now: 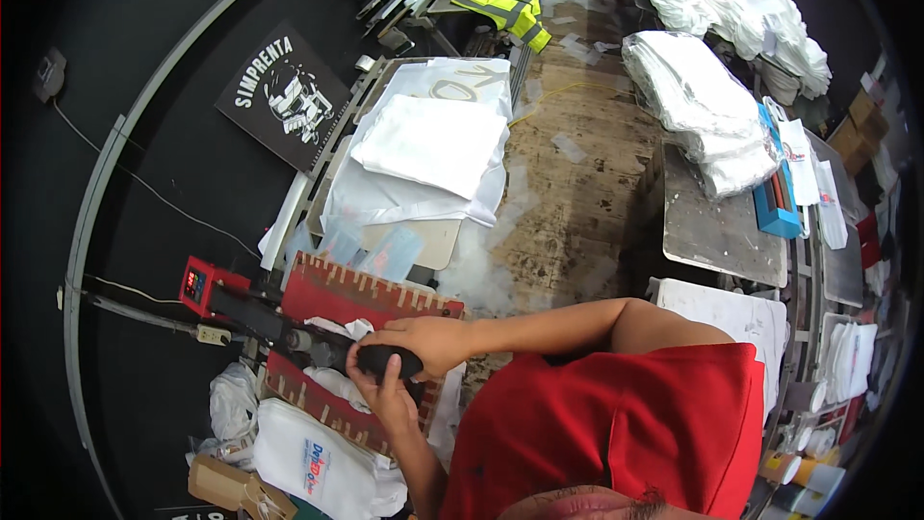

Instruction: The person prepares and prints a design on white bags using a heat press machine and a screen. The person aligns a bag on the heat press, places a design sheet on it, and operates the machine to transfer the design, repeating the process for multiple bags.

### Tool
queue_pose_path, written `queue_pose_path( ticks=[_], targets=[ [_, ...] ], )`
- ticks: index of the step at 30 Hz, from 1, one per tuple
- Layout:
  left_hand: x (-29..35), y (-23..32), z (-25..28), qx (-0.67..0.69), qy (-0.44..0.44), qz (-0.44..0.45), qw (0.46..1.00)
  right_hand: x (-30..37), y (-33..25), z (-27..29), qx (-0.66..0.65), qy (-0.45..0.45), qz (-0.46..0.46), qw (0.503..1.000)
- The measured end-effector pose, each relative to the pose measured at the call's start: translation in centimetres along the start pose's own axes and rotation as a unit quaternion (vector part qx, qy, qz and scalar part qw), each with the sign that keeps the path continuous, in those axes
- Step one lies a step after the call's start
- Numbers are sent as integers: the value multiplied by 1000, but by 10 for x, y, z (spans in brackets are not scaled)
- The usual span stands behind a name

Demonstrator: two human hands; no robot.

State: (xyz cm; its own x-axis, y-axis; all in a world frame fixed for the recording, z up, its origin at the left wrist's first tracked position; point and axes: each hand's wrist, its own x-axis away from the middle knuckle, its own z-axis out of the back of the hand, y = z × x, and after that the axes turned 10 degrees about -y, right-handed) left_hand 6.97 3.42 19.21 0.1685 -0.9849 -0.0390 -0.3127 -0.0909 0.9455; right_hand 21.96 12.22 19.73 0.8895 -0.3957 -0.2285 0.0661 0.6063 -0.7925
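A red heat press (327, 294) stands at lower left, its slotted top showing on both sides of the dark central arm. Both hands meet at the black rounded handle (390, 360) at its near end. My right hand (433, 342) reaches across from the right and wraps over the handle's far side. From below, my left hand (387, 403) grips the same handle, thumb lying across it. Crumpled white cloth (339, 387) lies on the press beside the arm. What is between the platens is hidden.
A red control box (204, 287) sits left of the press. White printed bags (313, 457) lie beside an open cardboard box (231, 486) below. Beyond the press, a table holds stacked white fabric (428, 144). At right, a plastic-wrapped white bundle (703, 101) rests on another table.
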Motion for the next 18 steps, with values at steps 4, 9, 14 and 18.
queue_pose_path(
  ticks=[4, 9, 14, 18],
  targets=[
    [2, -1, 6, 43, 37, -27, 998, -4, -6, 7, -38, 4, 10, 999],
    [1, -3, 23, 154, 61, -17, 986, -8, 2, 3, -75, 20, 63, 995],
    [7, 6, 7, 156, 75, -81, 981, -28, -4, -50, -365, 186, 14, 912],
    [-5, 1, 1, 66, 151, -131, 978, -39, -24, -47, -509, 255, -146, 809]
  ],
)
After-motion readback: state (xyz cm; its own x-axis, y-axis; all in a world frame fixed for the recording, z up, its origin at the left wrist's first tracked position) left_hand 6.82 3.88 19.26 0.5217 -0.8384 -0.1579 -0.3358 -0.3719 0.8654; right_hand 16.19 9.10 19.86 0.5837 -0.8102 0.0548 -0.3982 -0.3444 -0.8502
